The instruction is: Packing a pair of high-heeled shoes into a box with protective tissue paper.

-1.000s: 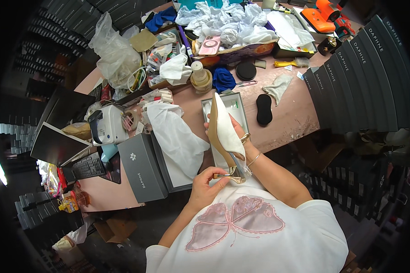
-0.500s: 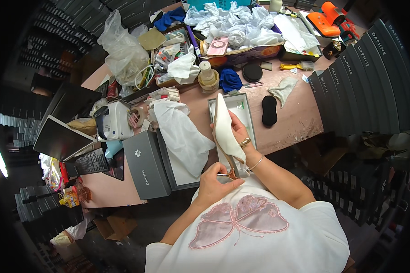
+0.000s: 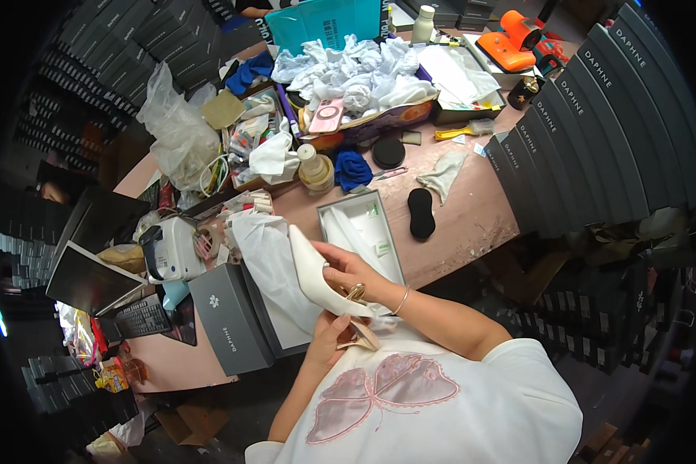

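Observation:
A white shoe [image 3: 313, 271] with a pointed toe is held up before my chest, its toe toward the far left. My right hand [image 3: 356, 274] grips it along its right side, with a gold-coloured fitting by the fingers. At the heel end, my left hand [image 3: 329, 340] is closed on a tan and gold part [image 3: 361, 338], seemingly the shoe's heel. Just beyond, an open grey shoebox [image 3: 395, 267] holds a long white thing and small green-marked pieces. White tissue paper [image 3: 267, 255] spills over a second grey box, left of the shoe.
Stacked grey shoeboxes [image 3: 595, 139] rise at the right. A carton of crumpled white paper [image 3: 363, 73] with a pink phone [image 3: 326, 114] stands at the back. A black oval object [image 3: 421, 214] and blue cloth [image 3: 353, 170] lie nearer. A label printer [image 3: 172, 249] and keyboard [image 3: 141, 317] are left.
The shoe has turned, its toe swinging left and toward me. My right hand has moved left with it, and my left hand has shifted slightly left and down. The whole view has shifted.

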### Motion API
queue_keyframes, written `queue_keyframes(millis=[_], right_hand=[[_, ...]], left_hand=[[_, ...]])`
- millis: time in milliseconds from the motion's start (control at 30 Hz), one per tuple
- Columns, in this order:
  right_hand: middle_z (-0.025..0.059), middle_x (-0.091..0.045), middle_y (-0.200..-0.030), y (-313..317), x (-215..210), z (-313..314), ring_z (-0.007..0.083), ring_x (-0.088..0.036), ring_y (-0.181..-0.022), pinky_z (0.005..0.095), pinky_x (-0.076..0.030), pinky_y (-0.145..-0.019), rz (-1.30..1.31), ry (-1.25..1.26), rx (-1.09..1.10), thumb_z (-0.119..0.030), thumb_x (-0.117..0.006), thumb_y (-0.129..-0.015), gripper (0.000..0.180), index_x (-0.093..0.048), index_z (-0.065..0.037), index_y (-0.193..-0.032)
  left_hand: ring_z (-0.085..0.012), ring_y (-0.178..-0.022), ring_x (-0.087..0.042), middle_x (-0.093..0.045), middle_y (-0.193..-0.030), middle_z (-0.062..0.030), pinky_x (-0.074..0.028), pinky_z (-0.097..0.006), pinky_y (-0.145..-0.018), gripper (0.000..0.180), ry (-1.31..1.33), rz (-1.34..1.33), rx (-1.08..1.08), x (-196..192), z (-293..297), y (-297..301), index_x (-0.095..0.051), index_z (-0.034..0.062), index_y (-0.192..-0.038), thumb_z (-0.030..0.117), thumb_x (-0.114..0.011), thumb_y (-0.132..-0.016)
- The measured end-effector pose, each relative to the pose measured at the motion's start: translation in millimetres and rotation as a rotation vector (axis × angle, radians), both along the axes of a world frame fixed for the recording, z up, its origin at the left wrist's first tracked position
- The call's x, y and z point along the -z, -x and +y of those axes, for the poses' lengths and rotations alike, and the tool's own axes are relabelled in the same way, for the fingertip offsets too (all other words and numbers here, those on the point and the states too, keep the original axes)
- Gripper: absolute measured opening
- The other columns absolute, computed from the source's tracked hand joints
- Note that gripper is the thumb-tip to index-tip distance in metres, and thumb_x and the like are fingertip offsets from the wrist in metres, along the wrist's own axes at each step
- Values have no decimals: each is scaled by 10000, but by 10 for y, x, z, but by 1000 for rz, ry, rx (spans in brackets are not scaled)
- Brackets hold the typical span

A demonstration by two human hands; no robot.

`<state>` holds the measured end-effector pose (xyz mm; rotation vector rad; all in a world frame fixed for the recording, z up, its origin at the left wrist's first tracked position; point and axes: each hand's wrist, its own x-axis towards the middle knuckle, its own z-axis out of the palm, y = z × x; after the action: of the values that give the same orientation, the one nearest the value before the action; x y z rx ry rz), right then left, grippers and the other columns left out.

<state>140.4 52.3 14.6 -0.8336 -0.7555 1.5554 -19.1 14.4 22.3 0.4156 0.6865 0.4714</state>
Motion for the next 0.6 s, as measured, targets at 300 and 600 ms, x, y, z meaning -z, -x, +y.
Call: queue_keyframes(millis=[300, 600], right_hand=[[157, -626, -975, -2440, 1100, 282, 337, -592, -912, 399, -482, -803, -1391, -57, 683, -128, -674, -789, 187, -645, -31, -947], [67, -608, -932, -3108, 1890, 306, 246, -550, -1000, 455, -347, -952, -1964, -110, 216, -176, -637, -761, 157, -637, -134, -913]], left_hand=[[-211, -903, -607, -588, -1005, -91, -511, -384, -844, 442, -13, 34, -276, -86, 156, -400, -431, 82, -1250, 152, -653, -875], [-199, -910, -574, -569, -966, -78, -488, -417, -879, 232, 87, 128, -404, -152, 204, -750, -492, 82, -1117, 173, -586, -924]])
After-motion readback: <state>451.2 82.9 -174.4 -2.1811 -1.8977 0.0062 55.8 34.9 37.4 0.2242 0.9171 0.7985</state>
